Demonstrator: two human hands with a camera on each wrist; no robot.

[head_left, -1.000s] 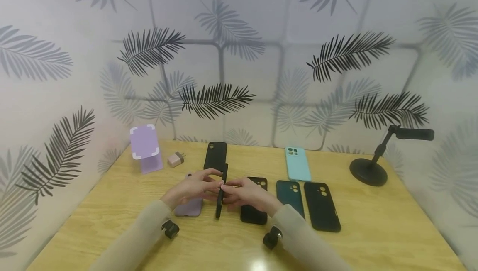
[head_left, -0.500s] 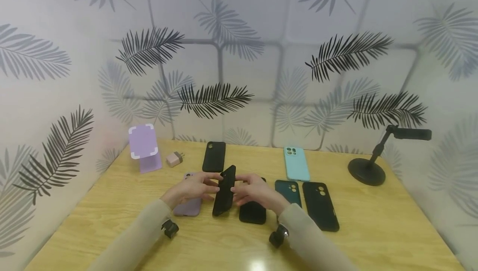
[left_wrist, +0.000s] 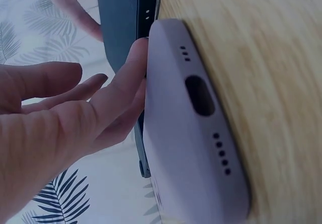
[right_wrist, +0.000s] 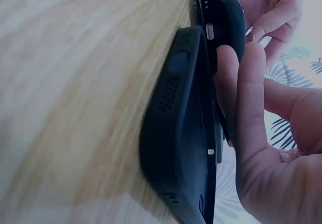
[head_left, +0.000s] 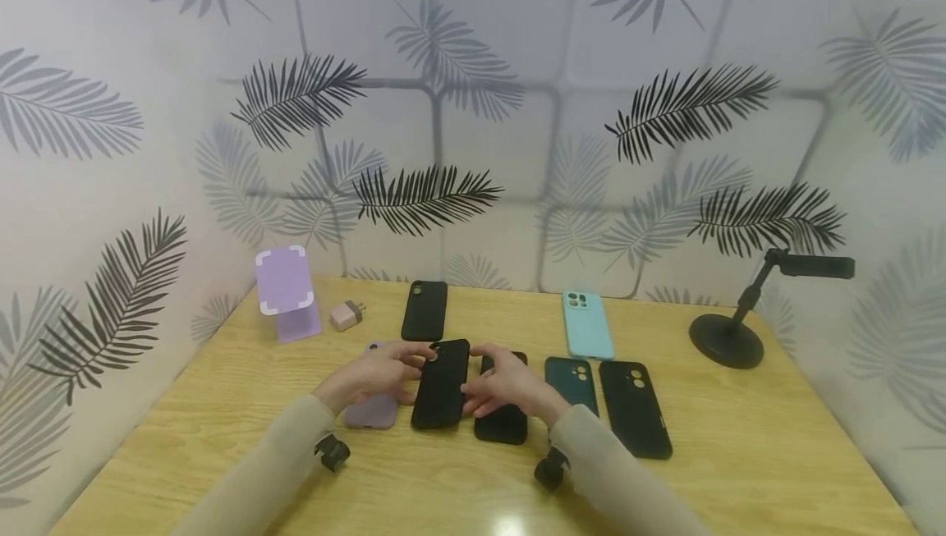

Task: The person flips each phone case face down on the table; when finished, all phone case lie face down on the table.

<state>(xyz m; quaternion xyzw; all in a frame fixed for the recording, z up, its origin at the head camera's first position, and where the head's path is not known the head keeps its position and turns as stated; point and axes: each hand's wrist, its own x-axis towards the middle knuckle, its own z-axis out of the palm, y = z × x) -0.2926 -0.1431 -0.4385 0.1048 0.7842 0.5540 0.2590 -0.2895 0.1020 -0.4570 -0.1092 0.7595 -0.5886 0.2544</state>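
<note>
Between the two hands is a black phone case (head_left: pixel 442 388), back side up with its camera corner at the top left, low over the table. My left hand (head_left: pixel 373 372) touches its left edge with loosely extended fingers. At the right edge, my right hand (head_left: pixel 510 384) touches with fairly straight fingers, as the right wrist view also shows. A purple phone case (left_wrist: pixel 186 118) lies partly under the left hand. Under the right hand is another black case (right_wrist: pixel 176 128), its hollow inner side showing in the right wrist view.
Further back lie a black case (head_left: pixel 424 310) and a light-blue case (head_left: pixel 589 327). Right of the hands are a dark green case (head_left: pixel 572 380) and a larger black one (head_left: pixel 636 409). A purple stand (head_left: pixel 299 322), a pink charger plug (head_left: pixel 346 315) and a black stand (head_left: pixel 727 341) edge the table.
The black case between the hands has turned from standing edge-on to lying nearly flat, back up. The right hand has shifted slightly right and its fingers have spread from the left hand's.
</note>
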